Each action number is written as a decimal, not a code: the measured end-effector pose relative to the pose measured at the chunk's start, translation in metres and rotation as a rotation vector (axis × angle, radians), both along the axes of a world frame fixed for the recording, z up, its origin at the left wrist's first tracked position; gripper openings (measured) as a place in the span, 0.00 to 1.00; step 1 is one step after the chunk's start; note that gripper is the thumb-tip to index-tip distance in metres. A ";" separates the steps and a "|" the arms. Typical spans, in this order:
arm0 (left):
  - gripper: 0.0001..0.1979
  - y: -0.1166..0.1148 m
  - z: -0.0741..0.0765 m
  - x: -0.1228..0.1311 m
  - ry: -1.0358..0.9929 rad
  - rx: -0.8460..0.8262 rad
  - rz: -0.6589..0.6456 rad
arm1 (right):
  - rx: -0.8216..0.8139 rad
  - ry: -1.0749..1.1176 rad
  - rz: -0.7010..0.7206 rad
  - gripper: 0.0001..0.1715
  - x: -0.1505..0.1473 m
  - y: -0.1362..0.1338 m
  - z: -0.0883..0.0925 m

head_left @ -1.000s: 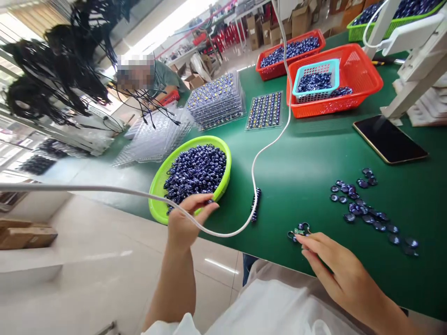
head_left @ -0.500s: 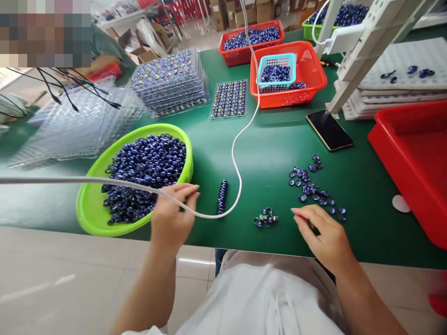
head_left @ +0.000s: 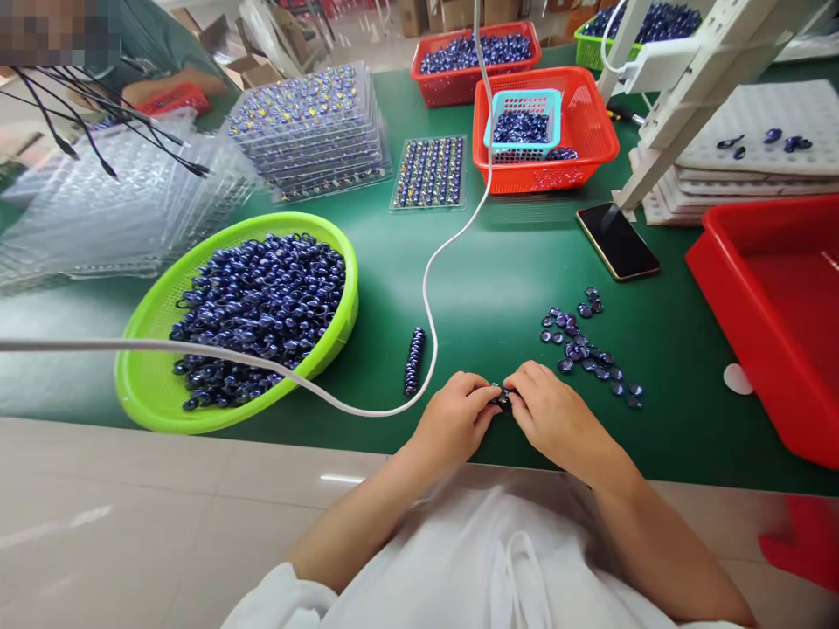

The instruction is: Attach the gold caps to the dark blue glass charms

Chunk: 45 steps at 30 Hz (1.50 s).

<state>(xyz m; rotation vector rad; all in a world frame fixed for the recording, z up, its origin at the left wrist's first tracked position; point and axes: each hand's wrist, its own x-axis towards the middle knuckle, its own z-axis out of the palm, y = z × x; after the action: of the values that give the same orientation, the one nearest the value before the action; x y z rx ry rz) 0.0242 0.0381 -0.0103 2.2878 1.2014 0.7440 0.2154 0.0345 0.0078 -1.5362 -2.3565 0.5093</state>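
Close together at the table's front edge, my left hand (head_left: 459, 412) and my right hand (head_left: 551, 415) have their fingertips closed around small dark blue pieces (head_left: 503, 398). The fingers partly cover these pieces, so how each is gripped is hard to make out. Left of my hands lies a short row of blue beads (head_left: 414, 361), beside a white cable (head_left: 427, 288). Loose flat blue pieces (head_left: 583, 351) are scattered beyond my right hand. A green basket (head_left: 350, 306) at the left holds a heap of blue pieces with loops.
Clear trays (head_left: 315, 144) are stacked behind the green basket, near a person's arm (head_left: 174, 86). A single filled tray (head_left: 429, 173), red baskets (head_left: 544, 179), a phone (head_left: 618, 242), a metal post (head_left: 682, 105) and a red bin (head_left: 753, 323) stand around. The white cable crosses the table.
My left hand has moved right, away from the green basket, and my right hand slightly left. Both have come together over the small pieces. The camera view has shifted a little.
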 end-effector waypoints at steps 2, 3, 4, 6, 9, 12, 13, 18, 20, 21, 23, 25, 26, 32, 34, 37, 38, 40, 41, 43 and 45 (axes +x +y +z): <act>0.09 0.005 0.002 0.005 0.025 -0.007 -0.009 | 0.013 0.015 -0.050 0.07 0.005 -0.003 -0.001; 0.09 0.008 0.004 0.008 0.040 -0.019 -0.012 | 0.028 0.022 -0.077 0.06 0.008 -0.004 -0.002; 0.09 0.010 0.006 0.010 0.055 -0.032 -0.012 | 0.045 0.027 -0.103 0.06 0.010 -0.005 -0.003; 0.08 0.014 0.009 0.015 0.085 -0.058 -0.010 | 0.077 0.037 -0.146 0.05 0.013 -0.006 -0.006; 0.08 0.017 0.011 0.020 0.109 -0.086 -0.012 | 0.092 0.095 -0.175 0.04 0.016 -0.007 -0.010; 0.09 0.015 0.011 0.019 0.098 -0.073 0.001 | 0.092 0.278 -0.249 0.04 0.018 -0.011 -0.011; 0.10 0.013 0.012 0.019 0.079 -0.055 0.015 | 0.085 0.366 -0.302 0.04 0.019 -0.013 -0.010; 0.17 0.001 0.020 0.017 -0.255 -0.109 0.039 | -0.079 0.906 -0.546 0.06 0.022 -0.023 -0.004; 0.17 -0.003 0.026 0.019 -0.447 -0.310 0.024 | -0.125 1.101 -0.522 0.07 0.021 -0.026 -0.004; 0.17 -0.004 0.028 0.019 -0.540 -0.452 0.020 | -0.131 1.176 -0.491 0.06 0.019 -0.027 -0.003; 0.17 -0.003 0.031 0.021 -0.711 -0.757 0.018 | -0.131 1.269 -0.420 0.05 0.015 -0.028 -0.003; 0.18 -0.001 0.031 0.023 -0.845 -0.989 0.024 | -0.132 1.299 -0.356 0.05 0.011 -0.029 -0.002; 0.18 0.000 0.030 0.023 -0.893 -1.060 0.029 | -0.135 1.298 -0.334 0.05 0.010 -0.029 -0.002; 0.13 0.002 0.026 0.023 -1.047 -1.227 0.093 | -0.083 1.219 -0.302 0.04 0.008 -0.032 -0.001; 0.13 0.001 0.026 0.023 -1.086 -1.255 0.130 | -0.046 1.197 -0.289 0.05 0.008 -0.033 -0.002; 0.13 0.000 0.026 0.023 -1.110 -1.286 0.165 | -0.022 1.182 -0.260 0.08 0.009 -0.036 -0.004; 0.13 0.000 0.027 0.023 -1.111 -1.290 0.166 | -0.022 1.184 -0.235 0.10 0.010 -0.036 -0.004; 0.13 0.001 0.028 0.022 -1.099 -1.285 0.158 | -0.025 1.174 -0.151 0.15 0.013 -0.038 -0.004; 0.13 0.001 0.029 0.022 -1.086 -1.271 0.153 | -0.025 1.149 -0.106 0.18 0.015 -0.038 -0.004; 0.13 0.001 0.032 0.021 -1.048 -1.232 0.150 | -0.029 1.046 -0.043 0.23 0.018 -0.038 -0.003; 0.12 0.000 0.035 0.020 -1.016 -1.192 0.158 | -0.014 0.905 -0.027 0.27 0.020 -0.037 0.000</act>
<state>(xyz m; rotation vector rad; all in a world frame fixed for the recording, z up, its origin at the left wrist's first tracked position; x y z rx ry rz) 0.0447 0.0378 0.0247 0.6706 0.8813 0.7591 0.2352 -0.0029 0.0077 -1.0067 -1.6186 0.9628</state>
